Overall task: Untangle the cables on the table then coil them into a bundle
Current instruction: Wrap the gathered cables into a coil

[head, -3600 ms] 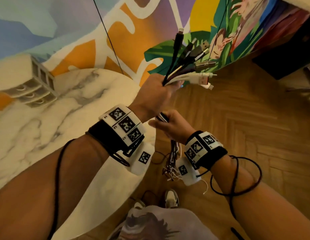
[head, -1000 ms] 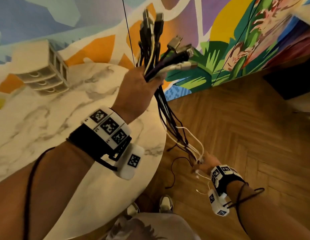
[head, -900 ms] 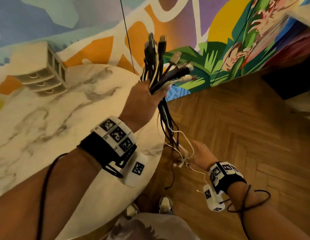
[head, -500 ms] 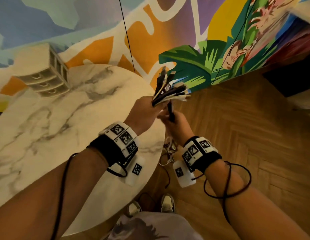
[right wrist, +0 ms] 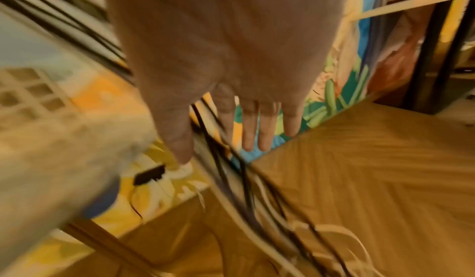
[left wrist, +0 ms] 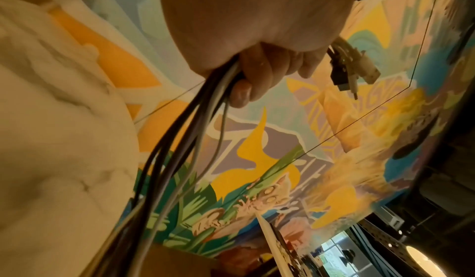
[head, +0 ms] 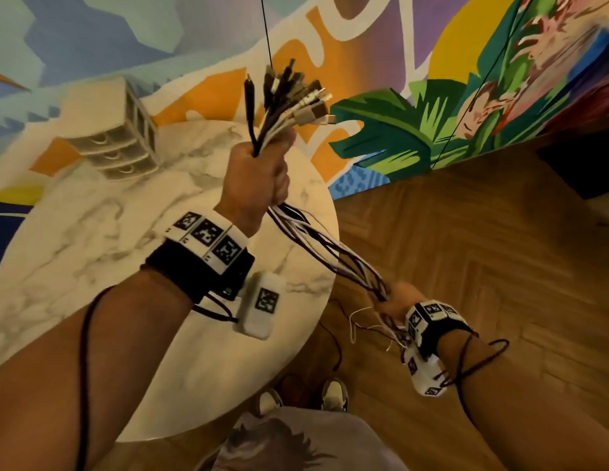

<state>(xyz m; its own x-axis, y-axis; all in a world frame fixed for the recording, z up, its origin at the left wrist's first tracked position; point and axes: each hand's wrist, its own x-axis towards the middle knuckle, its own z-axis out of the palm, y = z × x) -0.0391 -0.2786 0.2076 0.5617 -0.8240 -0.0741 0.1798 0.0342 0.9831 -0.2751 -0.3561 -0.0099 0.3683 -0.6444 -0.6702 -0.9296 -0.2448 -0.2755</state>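
Since half a second ago: left hand (head: 253, 175) raised higher above the far right edge of the round marble table (head: 92, 232), right hand (head: 396, 299) dropped from just under the left fist to low over the herringbone wood floor (head: 483, 266), off the table's right edge. Behind both, a painted mural wall (head: 415, 45) in blue, orange, purple and green; no readable lettering on it, only square coded markers on the wrist bands. At the table's far left edge, a small white drawer unit (head: 119, 137). Cables (head: 325, 248), black, white and greyish, gathered as one bunch: gripped in the closed left fist, plug ends (head: 298, 100) fanning up and out above it, strands slanting down to the right hand, loose thin ends dangling below. Seen from the left wrist: fingers (left wrist: 253, 74) curled tight round the strands, USB-type plugs sticking out past the knuckles. Seen from the right wrist, blurred: fingers (right wrist: 257, 127) stretched out fairly straight, cables running between thumb and forefinger, not clenched. Hidden from the head camera: how the right fingers lie.
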